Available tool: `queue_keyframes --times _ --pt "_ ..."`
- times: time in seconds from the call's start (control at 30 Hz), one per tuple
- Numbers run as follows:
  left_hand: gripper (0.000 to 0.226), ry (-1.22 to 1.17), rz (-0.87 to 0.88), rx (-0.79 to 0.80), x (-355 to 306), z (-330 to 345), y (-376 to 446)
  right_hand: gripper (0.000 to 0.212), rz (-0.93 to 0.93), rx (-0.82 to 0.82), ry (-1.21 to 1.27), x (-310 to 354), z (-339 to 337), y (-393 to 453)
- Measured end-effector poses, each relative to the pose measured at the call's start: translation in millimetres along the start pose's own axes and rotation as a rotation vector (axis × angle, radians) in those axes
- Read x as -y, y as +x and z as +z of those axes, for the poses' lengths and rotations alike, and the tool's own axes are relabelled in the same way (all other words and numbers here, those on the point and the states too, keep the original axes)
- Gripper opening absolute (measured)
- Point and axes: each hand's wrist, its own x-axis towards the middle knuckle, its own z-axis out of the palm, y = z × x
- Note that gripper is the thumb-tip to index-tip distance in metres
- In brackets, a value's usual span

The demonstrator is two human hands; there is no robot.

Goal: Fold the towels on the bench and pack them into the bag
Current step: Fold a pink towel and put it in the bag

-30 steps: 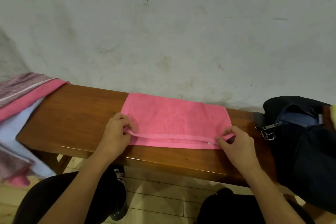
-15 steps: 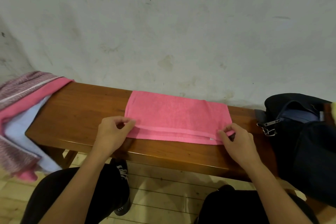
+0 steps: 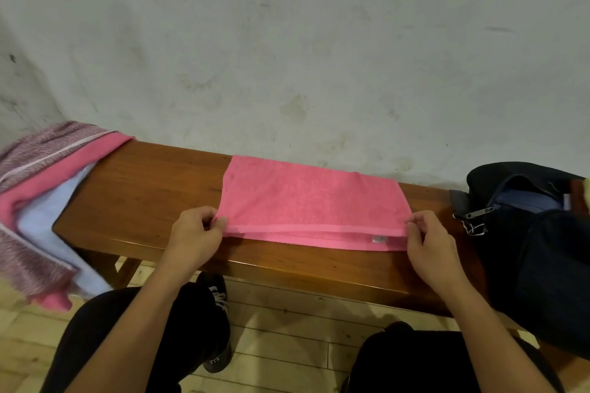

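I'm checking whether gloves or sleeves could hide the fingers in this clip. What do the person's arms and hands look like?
Both arms are bare along all of their visible length: no sleeve shows. The left hand and right hand wear no gloves, and no ring, watch or bracelet is visible. The nails look short and plain. No marks or bandages show.

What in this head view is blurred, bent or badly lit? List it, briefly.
Head view: wide-angle bending bows the bench and stretches the frame edges; the towel pile at far left is smeared and soft; the dark bag at right loses detail in shadow; light is dim and flat, no glare; the pink towel and both hands, left hand and right hand, are reasonably sharp.
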Motion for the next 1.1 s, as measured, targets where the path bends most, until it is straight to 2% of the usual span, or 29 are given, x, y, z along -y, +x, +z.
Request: queue_keyframes --times 0.13,0.27,0.4,0.53,0.7,0.8,0.93,1.1 --pt "0.017 0.043 0.021 0.0 5 2 2 0.005 -0.014 0.03 -0.054 -1 -1 -4" --pt "0.007 0.117 0.075 -0.065 8 3 2 0.006 -0.026 0.03 -0.112 -6 -4 -8" --pt "0.007 0.169 0.133 -0.112 11 9 0 0.008 -0.048 0.063 -0.162 -8 -4 -11" --pt "0.015 0.208 0.175 -0.135 15 12 -2 0.009 -0.079 0.028 -0.232 -11 -2 -14" --pt "0.003 0.213 0.219 -0.153 15 12 -4 0.005 -0.138 -0.05 -0.259 -9 -2 -16" --pt "0.008 0.165 0.209 -0.166 14 12 -6 0.007 -0.128 -0.052 -0.259 -10 -2 -17" --pt "0.028 0.1 0.15 -0.118 12 11 -9 0.012 -0.11 -0.073 -0.233 -13 -3 -17" --pt "0.021 0.218 0.267 -0.122 19 9 -9 0.011 -0.095 -0.075 -0.205 -13 -3 -16"
